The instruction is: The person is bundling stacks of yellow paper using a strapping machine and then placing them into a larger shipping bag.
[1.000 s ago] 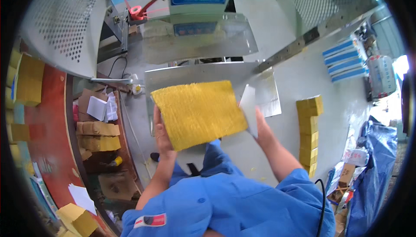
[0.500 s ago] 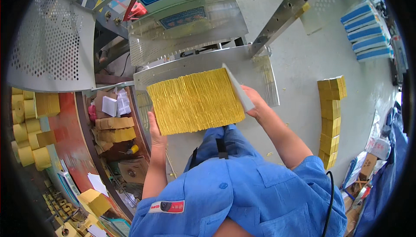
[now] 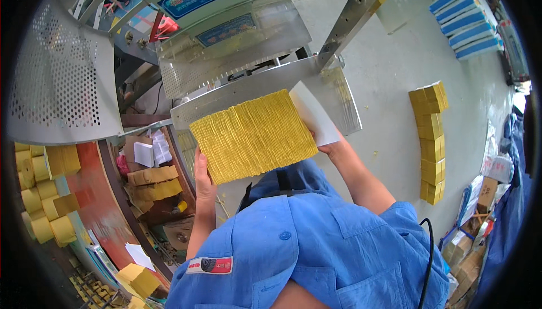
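Observation:
Between my two hands I hold a thick stack of gold paper sheets (image 3: pixel 257 137), its many edges turned upward. My left hand (image 3: pixel 204 174) presses against its left end, fingers partly hidden beneath. At the other end my right hand (image 3: pixel 332 143) grips the stack, most of its fingers hidden behind a white sheet (image 3: pixel 314 116) that leans out from the stack's right side. The stack is above the front of a metal machine tray (image 3: pixel 237 95).
A perforated metal guard (image 3: pixel 62 77) stands at the left, beside a slanted clear cover (image 3: pixel 234 41) and an upright metal post (image 3: pixel 351 21). Gold paper bundles (image 3: pixel 432 148) line the floor at right. A reddish bench (image 3: pixel 104 196) with gold rolls (image 3: pixel 42 207) is at left.
The white sheet has swung outward to the right and shows more of its face. My right hand has shifted slightly lower, and the view has turned a little.

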A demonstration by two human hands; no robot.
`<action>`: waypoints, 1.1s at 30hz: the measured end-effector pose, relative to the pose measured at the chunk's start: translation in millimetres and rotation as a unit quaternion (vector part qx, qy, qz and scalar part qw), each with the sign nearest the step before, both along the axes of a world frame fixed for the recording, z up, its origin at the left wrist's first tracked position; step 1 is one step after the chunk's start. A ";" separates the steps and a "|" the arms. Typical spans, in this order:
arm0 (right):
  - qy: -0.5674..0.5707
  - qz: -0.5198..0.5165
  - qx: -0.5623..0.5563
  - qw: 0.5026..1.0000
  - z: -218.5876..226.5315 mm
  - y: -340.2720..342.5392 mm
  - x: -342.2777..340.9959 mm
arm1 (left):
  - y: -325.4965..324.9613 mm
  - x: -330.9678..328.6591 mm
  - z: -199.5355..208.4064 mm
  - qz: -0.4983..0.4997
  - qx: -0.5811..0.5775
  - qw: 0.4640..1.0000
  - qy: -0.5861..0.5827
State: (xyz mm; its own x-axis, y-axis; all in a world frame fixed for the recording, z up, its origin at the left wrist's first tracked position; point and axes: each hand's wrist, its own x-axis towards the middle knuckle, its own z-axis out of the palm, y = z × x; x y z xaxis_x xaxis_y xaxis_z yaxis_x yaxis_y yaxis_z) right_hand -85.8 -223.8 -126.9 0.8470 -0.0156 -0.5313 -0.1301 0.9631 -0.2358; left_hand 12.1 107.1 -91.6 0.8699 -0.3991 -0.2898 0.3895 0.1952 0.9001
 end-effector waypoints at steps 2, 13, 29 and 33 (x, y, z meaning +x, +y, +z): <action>0.081 -0.016 -0.046 0.996 7.3 9.3 6.3 | 1.1 0.9 2.6 -0.008 0.002 1.000 0.005; 0.059 0.034 -0.667 0.742 -32.6 23.6 9.3 | -2.9 4.2 10.5 -0.015 0.007 1.000 0.017; 0.041 0.067 -0.407 0.910 41.5 15.2 -4.2 | -1.4 4.8 16.5 -0.013 0.016 0.999 0.041; 0.022 0.063 -0.444 0.894 50.2 17.9 -2.5 | 0.6 4.9 15.1 -0.011 0.015 0.999 0.045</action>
State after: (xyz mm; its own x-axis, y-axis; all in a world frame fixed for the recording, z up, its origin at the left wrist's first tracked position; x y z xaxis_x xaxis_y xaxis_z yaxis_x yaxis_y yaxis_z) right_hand -88.3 -205.9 -76.7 0.8504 -0.3534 -0.3898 -0.2521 0.3767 -0.8914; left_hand 17.0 107.6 -76.5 0.8303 -0.4087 -0.3789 0.4738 0.1597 0.8660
